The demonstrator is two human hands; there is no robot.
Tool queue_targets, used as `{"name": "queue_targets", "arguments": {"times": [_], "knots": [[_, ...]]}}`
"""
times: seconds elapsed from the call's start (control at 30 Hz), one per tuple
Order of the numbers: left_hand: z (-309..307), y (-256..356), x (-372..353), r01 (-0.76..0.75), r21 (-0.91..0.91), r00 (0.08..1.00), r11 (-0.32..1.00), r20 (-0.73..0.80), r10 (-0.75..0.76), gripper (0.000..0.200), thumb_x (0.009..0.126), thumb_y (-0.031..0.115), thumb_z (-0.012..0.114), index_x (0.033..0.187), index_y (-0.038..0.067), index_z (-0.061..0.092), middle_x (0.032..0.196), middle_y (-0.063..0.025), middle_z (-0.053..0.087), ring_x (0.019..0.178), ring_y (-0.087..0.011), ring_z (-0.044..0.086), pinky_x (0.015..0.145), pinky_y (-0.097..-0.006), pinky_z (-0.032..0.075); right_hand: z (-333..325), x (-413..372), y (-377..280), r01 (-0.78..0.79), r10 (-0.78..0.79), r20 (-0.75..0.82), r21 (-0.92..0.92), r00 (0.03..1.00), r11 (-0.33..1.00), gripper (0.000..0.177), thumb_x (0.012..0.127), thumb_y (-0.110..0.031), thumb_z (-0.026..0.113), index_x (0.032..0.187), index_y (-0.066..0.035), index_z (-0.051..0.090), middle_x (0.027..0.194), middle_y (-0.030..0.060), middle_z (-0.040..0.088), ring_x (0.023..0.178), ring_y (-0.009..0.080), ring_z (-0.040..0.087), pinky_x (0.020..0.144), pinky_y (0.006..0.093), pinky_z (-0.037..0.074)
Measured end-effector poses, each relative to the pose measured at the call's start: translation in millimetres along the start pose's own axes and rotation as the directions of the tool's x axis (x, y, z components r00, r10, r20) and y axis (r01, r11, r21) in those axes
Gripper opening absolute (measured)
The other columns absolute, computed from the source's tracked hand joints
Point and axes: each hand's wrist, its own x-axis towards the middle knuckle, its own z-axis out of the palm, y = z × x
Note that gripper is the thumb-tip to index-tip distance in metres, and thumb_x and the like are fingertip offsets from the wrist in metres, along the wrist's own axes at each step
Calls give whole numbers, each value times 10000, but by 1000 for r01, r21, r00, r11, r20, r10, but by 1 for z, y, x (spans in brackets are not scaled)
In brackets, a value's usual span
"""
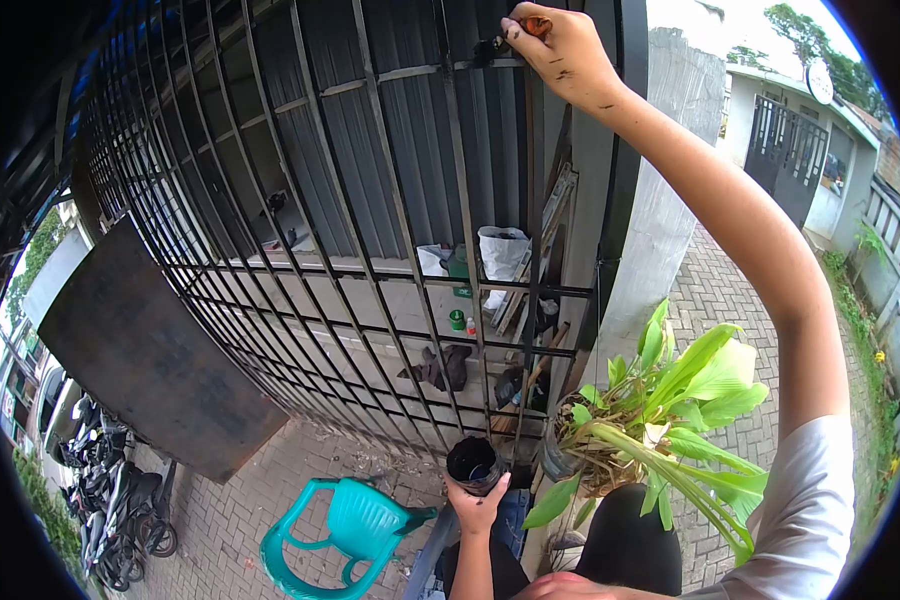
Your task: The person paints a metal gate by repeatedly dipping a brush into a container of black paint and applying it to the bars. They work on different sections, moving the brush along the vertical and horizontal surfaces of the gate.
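High on the metal grille (390,190), my right hand (562,52) is closed around a paintbrush (536,26) with an orange-brown handle. Its dark bristles are at a horizontal bar near the upper right of the grille. Dark smudges mark this hand's fingers and wrist. Low in front of the bars, my left hand (477,508) grips a round paint pot (473,464), black inside and open at the top. Many bars are black, while parts of the upper horizontal bar look greyer.
A leafy potted plant (680,410) stands close to my legs on the right. A turquoise plastic chair (355,525) is at lower left, before a large dark metal sheet (155,345). Motorcycles (110,500) are parked far left. Behind the bars are a white sack (503,252) and a dark cloth (442,368).
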Motion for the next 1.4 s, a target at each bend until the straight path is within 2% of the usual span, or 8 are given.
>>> {"name": "queue_targets", "arguments": {"times": [0.3, 0.37, 0.7, 0.83, 0.97, 1.03, 1.17, 1.4], "knots": [[0, -6, -1, -39, 64, 999, 997, -1, 39, 729, 717, 96, 945, 1291, -30, 514, 1167, -135, 650, 1025, -225, 667, 938, -364, 538, 13, -13, 2, 151, -160, -47, -153, 986, 977, 292, 1022, -277, 671, 1018, 8, 735, 841, 178, 723, 761, 300, 715, 751, 362, 585], [3, 0, -1, -17, 33, 1000, 999, -4, 17, 730, 717, 98, 946, 1290, -29, 512, 1167, -135, 649, 1024, -224, 667, 935, -364, 541, 27, -12, 6, 251, -244, -153, 28, 958, 968, 265, 1011, -250, 672, 971, 8, 715, 813, 181, 702, 742, 315, 702, 722, 379, 574], [5, 16, 1, -1, -20, 1000, 1000, -25, 0, 710, 729, 80, 940, 1280, -22, 504, 1138, -122, 652, 985, -214, 677, 891, -352, 554, 23, -12, 6, 200, -202, -153, -29, 967, 979, 248, 981, -226, 686, 885, 1, 659, 806, 174, 694, 734, 362, 693, 734, 412, 575], [4, 14, 0, -60, 21, 998, 998, -35, 61, 714, 728, 80, 942, 1282, -20, 502, 1134, -120, 654, 984, -209, 678, 889, -349, 554, -11, -3, 1, 128, -127, 26, -339, 992, 932, 273, 997, -265, 667, 895, -12, 655, 788, 177, 678, 779, 371, 701, 760, 433, 574], [4, 8, 2, -31, -6, 999, 999, -28, 31, 728, 721, 89, 946, 1286, -22, 501, 1131, -122, 657, 969, -209, 678, 892, -355, 551, -2, 1, -11, 295, -295, 22, -112, 955, 949, 260, 1009, -234, 650, 889, -4, 658, 804, 180, 686, 756, 366, 688, 756, 426, 569], [6, 12, 4, -21, -32, 999, 999, -26, 21, 731, 719, 97, 948, 1285, -22, 503, 1133, -123, 657, 972, -209, 677, 893, -357, 549, -1, 2, -9, 266, -194, 250, -301, 949, 916, 189, 1006, -197, 670, 969, -11, 681, 851, 163, 690, 813, 335, 699, 827, 391, 586], [3, 7, 2, -39, 15, 999, 999, -11, 39, 714, 724, 110, 946, 1277, -22, 514, 1142, -124, 654, 992, -216, 672, 904, -360, 544, -14, 15, -8, 317, -273, 170, -348, 947, 882, 173, 999, -196, 683, 986, -25, 700, 858, 154, 702, 799, 309, 711, 761, 360, 592], [4, 6, 1, -8, -12, 1000, 1000, -9, 8, 715, 732, 116, 938, 1291, -25, 513, 1159, -125, 643, 1016, -229, 665, 932, -366, 535, -37, 40, -33, 402, -267, 424, -269, 866, 875, 231, 915, -187, 642, 892, 43, 651, 889, 248, 696, 887, 449, 684, 789, 504, 540]]}}
